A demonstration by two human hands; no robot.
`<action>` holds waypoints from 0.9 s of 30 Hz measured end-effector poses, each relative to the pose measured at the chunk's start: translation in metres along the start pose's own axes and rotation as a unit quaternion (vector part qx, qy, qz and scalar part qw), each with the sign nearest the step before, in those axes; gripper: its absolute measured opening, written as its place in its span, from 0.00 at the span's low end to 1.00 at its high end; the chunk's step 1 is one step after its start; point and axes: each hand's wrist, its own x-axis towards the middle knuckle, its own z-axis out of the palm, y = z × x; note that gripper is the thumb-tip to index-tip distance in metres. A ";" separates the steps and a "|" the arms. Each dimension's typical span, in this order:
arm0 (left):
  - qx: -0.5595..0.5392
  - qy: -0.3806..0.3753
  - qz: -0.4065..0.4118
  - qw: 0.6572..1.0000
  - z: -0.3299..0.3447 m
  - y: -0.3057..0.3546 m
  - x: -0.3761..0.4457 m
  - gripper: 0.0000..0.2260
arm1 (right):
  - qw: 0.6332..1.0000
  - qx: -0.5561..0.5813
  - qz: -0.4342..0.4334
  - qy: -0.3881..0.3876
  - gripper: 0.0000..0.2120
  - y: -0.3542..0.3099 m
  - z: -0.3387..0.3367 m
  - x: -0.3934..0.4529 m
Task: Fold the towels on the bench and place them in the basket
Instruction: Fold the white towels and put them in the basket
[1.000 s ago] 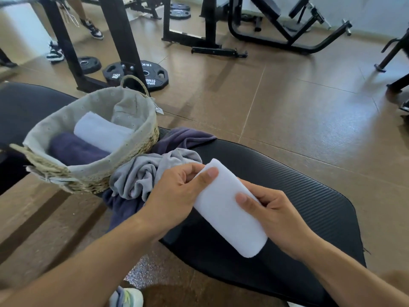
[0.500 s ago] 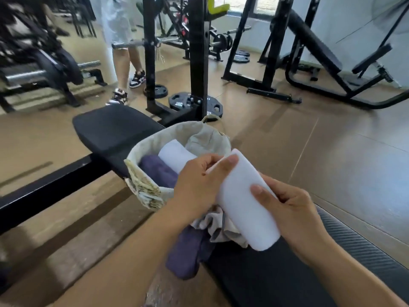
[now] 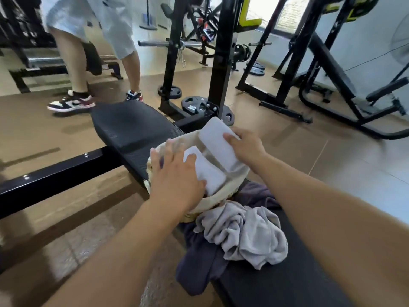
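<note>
The woven basket [image 3: 218,199] with a beige liner stands on the black bench [image 3: 132,129]. My right hand [image 3: 245,147] grips a folded white towel [image 3: 218,144] and holds it tilted over the basket's far side. My left hand [image 3: 174,173] lies with spread fingers on the towels inside, touching another folded white towel [image 3: 208,172]; a dark towel under it is mostly hidden. A crumpled grey towel [image 3: 247,235] and a dark purple towel [image 3: 199,269] lie unfolded on the bench just in front of the basket.
A person in sneakers [image 3: 70,104] stands beyond the bench at the far left. A black rack post [image 3: 223,63] and weight plates [image 3: 197,106] stand right behind the basket. More gym frames [image 3: 332,85] fill the right back.
Both hands moved forward to the basket. My left hand let go of the white towel and now lies inside the basket; my right hand alone carries the towel over it.
</note>
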 end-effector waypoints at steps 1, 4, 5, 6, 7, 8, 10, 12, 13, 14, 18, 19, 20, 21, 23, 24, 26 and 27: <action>0.006 -0.005 -0.009 1.000 -0.002 -0.003 0.000 0.29 | 1.000 -0.011 0.000 -0.009 0.17 0.002 0.005 0.007; -0.003 -0.024 -0.030 0.999 -0.005 -0.009 0.002 0.30 | 0.998 -0.062 -0.018 -0.027 0.15 0.007 0.016 0.022; -0.006 -0.033 -0.029 0.999 -0.005 -0.010 0.001 0.30 | 0.996 -0.077 -0.025 -0.033 0.14 0.010 0.020 0.026; -0.005 -0.039 -0.025 0.999 -0.005 -0.011 0.001 0.30 | 0.995 -0.088 -0.027 -0.043 0.14 0.012 0.023 0.028; -0.002 -0.044 -0.021 0.999 -0.004 -0.012 0.001 0.30 | 0.994 -0.094 -0.020 -0.059 0.14 0.015 0.026 0.029; 0.000 -0.045 -0.018 0.999 -0.002 -0.013 0.002 0.30 | 0.991 -0.104 -0.004 -0.079 0.14 0.017 0.029 0.029; -0.003 -0.044 -0.016 0.999 0.000 -0.013 0.003 0.30 | 0.984 -0.148 0.009 -0.100 0.16 0.022 0.036 0.031; -0.003 -0.048 -0.017 0.999 0.000 -0.011 0.004 0.30 | 0.976 -0.194 0.009 -0.101 0.16 0.025 0.041 0.034; 0.000 -0.050 -0.017 0.999 0.000 -0.010 0.004 0.30 | 0.971 -0.214 0.011 -0.104 0.15 0.026 0.043 0.035; 0.004 -0.052 -0.017 0.998 0.000 -0.009 0.004 0.30 | 0.966 -0.236 0.013 -0.107 0.15 0.026 0.045 0.035; 0.011 -0.056 -0.021 0.998 -0.001 -0.006 0.005 0.29 | 0.954 -0.285 0.008 -0.091 0.12 0.030 0.050 0.031; 0.010 -0.057 -0.022 0.998 -0.001 -0.006 0.005 0.29 | 0.958 -0.278 -0.001 -0.067 0.11 0.030 0.051 0.030; 0.009 -0.058 -0.022 0.998 -0.001 -0.007 0.005 0.29 | 0.965 -0.260 -0.008 -0.039 0.10 0.030 0.052 0.028; 0.009 -0.059 -0.021 0.998 -0.002 -0.007 0.004 0.29 | 0.971 -0.239 -0.014 -0.013 0.09 0.030 0.052 0.026; 0.009 -0.059 -0.019 0.998 -0.002 -0.008 0.004 0.29 | 0.974 -0.223 -0.043 0.022 0.08 0.029 0.051 0.022; 0.007 -0.059 -0.018 0.998 -0.002 -0.008 0.003 0.29 | 0.971 -0.230 -0.062 0.034 0.09 0.029 0.050 0.020; 0.005 -0.058 -0.017 0.998 -0.002 -0.008 0.003 0.29 | 0.968 -0.235 -0.083 0.043 0.11 0.028 0.050 0.017; 0.005 -0.059 -0.016 0.998 -0.002 -0.008 0.003 0.29 | 0.967 -0.237 -0.086 0.028 0.11 0.028 0.050 0.015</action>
